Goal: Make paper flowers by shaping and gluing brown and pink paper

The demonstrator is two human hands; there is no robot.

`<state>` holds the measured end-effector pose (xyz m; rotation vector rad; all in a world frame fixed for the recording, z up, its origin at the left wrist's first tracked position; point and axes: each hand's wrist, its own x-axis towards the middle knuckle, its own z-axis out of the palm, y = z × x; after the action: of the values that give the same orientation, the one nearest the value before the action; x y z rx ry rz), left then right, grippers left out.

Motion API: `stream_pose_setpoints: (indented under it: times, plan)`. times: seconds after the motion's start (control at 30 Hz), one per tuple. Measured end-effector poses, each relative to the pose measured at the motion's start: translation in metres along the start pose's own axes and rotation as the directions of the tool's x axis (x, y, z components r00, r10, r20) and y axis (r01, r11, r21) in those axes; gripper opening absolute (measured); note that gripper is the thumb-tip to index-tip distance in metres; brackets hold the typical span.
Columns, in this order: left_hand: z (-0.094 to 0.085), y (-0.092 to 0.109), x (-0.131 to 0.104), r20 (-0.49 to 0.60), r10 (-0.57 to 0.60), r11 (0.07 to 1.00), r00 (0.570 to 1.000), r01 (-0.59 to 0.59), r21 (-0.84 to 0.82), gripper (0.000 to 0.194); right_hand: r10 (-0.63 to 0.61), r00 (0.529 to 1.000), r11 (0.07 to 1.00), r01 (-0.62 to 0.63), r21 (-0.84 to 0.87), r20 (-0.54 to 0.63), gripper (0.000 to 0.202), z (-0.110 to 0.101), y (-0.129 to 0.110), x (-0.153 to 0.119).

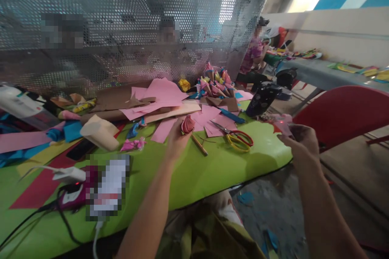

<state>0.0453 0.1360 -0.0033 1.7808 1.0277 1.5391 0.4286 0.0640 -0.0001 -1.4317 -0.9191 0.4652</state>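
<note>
My left hand point(177, 139) is closed around a pink layered paper flower point(187, 124), raised over the green tabletop point(164, 176). Off the table's right end, my right hand point(305, 139) pinches a pale pink, see-through piece point(282, 123) with a small red glow on it; blur hides its exact kind. Between the hands lie scissors point(238, 139) with red and yellow handles, their blades toward the pink paper sheets point(209, 117). A brown pencil-like stick point(199, 145) rests just right of my left hand. Behind it, a blue-handled tool point(231, 115) lies across the paper.
Paper cones point(215, 83) are heaped by the perforated metal screen point(121, 48). A dark tumbler point(263, 99) stands at the right edge. On the left are a paper roll point(100, 132), a phone point(111, 186) and a purple power strip point(77, 194) with cables. A red chair point(349, 109) stands at right.
</note>
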Motion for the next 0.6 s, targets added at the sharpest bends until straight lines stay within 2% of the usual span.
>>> stream_pose_setpoints:
  times: [0.03,0.07,0.13,0.17,0.23,0.33,0.5,0.6]
  plan:
    - [0.000,-0.001,0.000,-0.003,-0.008,1.000,1.000,0.008,0.005,0.013,0.061,0.998,0.994,-0.062,0.092,0.020,0.050,0.003,-0.006,-0.005]
    - [0.000,-0.001,-0.001,-0.007,-0.017,1.000,1.000,0.017,0.006,0.013,0.142,0.983,0.974,-0.160,0.161,0.119,0.045,0.007,-0.013,-0.011]
    - [0.000,0.000,-0.001,-0.006,-0.026,1.000,1.000,0.026,-0.007,0.015,0.276,0.878,0.915,-0.364,0.171,0.390,0.035,0.019,-0.026,-0.022]
    - [0.000,0.000,-0.001,-0.003,-0.026,1.000,1.000,0.026,-0.018,0.015,0.293,0.843,0.898,-0.405,0.174,0.451,0.032,0.026,-0.033,-0.028]
    - [0.001,-0.001,-0.001,0.006,-0.019,0.999,1.000,0.019,-0.038,0.016,0.248,0.864,0.895,-0.378,0.239,0.437,0.029,0.040,-0.046,-0.039]
    - [0.002,-0.003,-0.001,0.009,-0.016,0.999,1.000,0.017,-0.047,0.017,0.172,0.852,0.910,-0.330,0.251,0.495,0.023,0.061,-0.062,-0.052]
    - [0.003,-0.005,0.002,-0.023,-0.047,0.999,0.999,0.047,-0.015,0.021,0.107,0.739,0.942,-0.290,0.170,0.665,0.032,0.086,-0.086,-0.067]
    - [0.003,-0.003,0.003,-0.036,-0.057,0.998,0.998,0.057,0.001,0.021,0.104,0.698,0.966,-0.242,0.096,0.709,0.043,0.098,-0.098,-0.076]
